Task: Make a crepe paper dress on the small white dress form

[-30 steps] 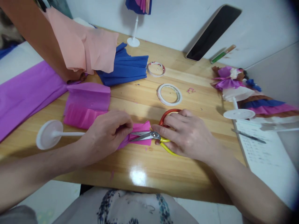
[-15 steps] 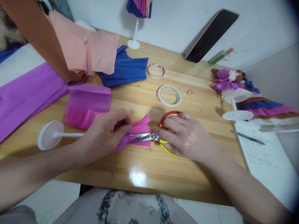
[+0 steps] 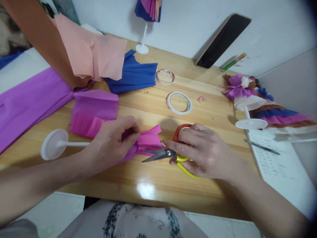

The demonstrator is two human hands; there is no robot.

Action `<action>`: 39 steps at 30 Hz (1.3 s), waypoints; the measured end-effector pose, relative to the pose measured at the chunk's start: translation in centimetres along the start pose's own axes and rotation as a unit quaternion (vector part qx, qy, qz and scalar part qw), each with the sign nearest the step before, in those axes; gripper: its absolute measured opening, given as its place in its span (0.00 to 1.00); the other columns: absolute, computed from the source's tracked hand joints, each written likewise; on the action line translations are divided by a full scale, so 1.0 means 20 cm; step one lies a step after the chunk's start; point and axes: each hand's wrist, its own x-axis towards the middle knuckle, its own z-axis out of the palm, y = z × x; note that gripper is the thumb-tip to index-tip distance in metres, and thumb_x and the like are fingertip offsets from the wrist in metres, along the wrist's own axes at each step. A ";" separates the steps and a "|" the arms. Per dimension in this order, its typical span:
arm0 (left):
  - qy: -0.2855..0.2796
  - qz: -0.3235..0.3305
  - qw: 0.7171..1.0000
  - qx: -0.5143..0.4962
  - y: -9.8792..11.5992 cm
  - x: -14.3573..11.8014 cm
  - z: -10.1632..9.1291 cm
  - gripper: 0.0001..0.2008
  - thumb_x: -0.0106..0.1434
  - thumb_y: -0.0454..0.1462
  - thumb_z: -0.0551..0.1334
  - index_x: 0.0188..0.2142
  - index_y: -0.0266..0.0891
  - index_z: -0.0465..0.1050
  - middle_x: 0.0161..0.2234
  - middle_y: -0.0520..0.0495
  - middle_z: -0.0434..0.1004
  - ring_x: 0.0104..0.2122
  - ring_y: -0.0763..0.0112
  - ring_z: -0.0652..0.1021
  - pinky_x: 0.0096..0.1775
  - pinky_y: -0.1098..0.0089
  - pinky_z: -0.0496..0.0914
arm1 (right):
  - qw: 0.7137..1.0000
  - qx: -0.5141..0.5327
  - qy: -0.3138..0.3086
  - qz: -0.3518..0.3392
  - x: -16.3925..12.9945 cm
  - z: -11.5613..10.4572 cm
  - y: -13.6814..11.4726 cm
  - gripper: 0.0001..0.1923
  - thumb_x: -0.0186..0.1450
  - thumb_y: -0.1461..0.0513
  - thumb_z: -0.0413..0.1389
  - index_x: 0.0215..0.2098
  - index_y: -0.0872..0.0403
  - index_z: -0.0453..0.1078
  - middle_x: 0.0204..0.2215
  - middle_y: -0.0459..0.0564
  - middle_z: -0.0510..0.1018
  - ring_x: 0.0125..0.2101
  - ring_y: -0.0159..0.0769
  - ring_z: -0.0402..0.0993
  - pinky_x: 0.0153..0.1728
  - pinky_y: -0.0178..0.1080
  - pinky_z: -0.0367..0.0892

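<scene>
My left hand [image 3: 115, 140] pinches a gathered piece of pink and purple crepe paper [image 3: 150, 138], whose free end is slit into strips pointing right. A white stem with a round base [image 3: 54, 144] sticks out to the left from under that hand; its other end is hidden. My right hand [image 3: 201, 148] is closed round the red and yellow handles of a pair of scissors [image 3: 169, 153]. The scissor blades lie at the lower edge of the pink strips, pointing left; whether paper is between them I cannot tell.
Purple paper [image 3: 99, 102], blue paper [image 3: 138, 76] and peach paper [image 3: 109, 58] lie at left. Two tape rolls [image 3: 188, 105] sit mid-table. A phone [image 3: 225, 39] leans on the wall. Paper-dressed figures on a stand [image 3: 251, 124] and a notebook [image 3: 269, 158] are at right.
The scissors have shifted right and toward me, from among the pink strips to their lower edge. My left hand keeps its hold on the paper.
</scene>
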 end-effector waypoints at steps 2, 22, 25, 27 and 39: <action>0.002 0.002 1.000 0.001 0.00 0.00 0.00 0.06 0.62 0.30 0.58 0.30 0.38 0.69 0.24 0.54 0.72 0.24 0.75 0.70 0.27 0.73 0.63 | 1.000 -0.013 0.005 -0.011 0.00 0.00 -0.01 0.14 0.68 0.58 0.52 0.46 0.57 0.75 0.25 0.48 0.71 0.26 0.35 0.64 0.30 0.39 0.56; 0.008 0.020 0.999 -0.027 0.00 0.00 0.01 0.05 0.64 0.31 0.57 0.31 0.39 0.67 0.36 0.46 0.77 0.38 0.68 0.77 0.36 0.68 0.70 | 0.991 -0.030 -0.127 0.017 0.13 -0.06 0.03 0.14 0.68 0.63 0.48 0.45 0.56 0.74 0.26 0.50 0.76 0.25 0.36 0.70 0.30 0.39 0.59; 0.012 0.024 0.999 -0.029 0.00 0.00 0.01 0.05 0.64 0.31 0.56 0.31 0.39 0.67 0.36 0.46 0.77 0.38 0.67 0.77 0.36 0.68 0.70 | 0.991 -0.027 -0.128 0.005 0.14 -0.05 0.04 0.14 0.69 0.63 0.48 0.44 0.57 0.74 0.27 0.51 0.77 0.26 0.36 0.72 0.30 0.39 0.59; 0.014 0.024 0.999 -0.028 -0.01 0.00 0.01 0.05 0.64 0.31 0.56 0.31 0.39 0.67 0.36 0.46 0.77 0.38 0.66 0.78 0.36 0.68 0.71 | 0.992 -0.029 -0.122 -0.006 0.14 -0.05 0.04 0.15 0.70 0.64 0.46 0.45 0.58 0.73 0.27 0.51 0.78 0.26 0.36 0.73 0.29 0.39 0.60; 0.050 0.025 0.998 -0.031 0.00 0.00 0.00 0.04 0.64 0.31 0.58 0.31 0.39 0.68 0.36 0.48 0.78 0.37 0.68 0.78 0.36 0.69 0.72 | 0.999 -0.012 -0.034 0.023 0.08 -0.03 0.01 0.15 0.71 0.64 0.46 0.45 0.58 0.74 0.25 0.51 0.78 0.25 0.36 0.74 0.27 0.38 0.63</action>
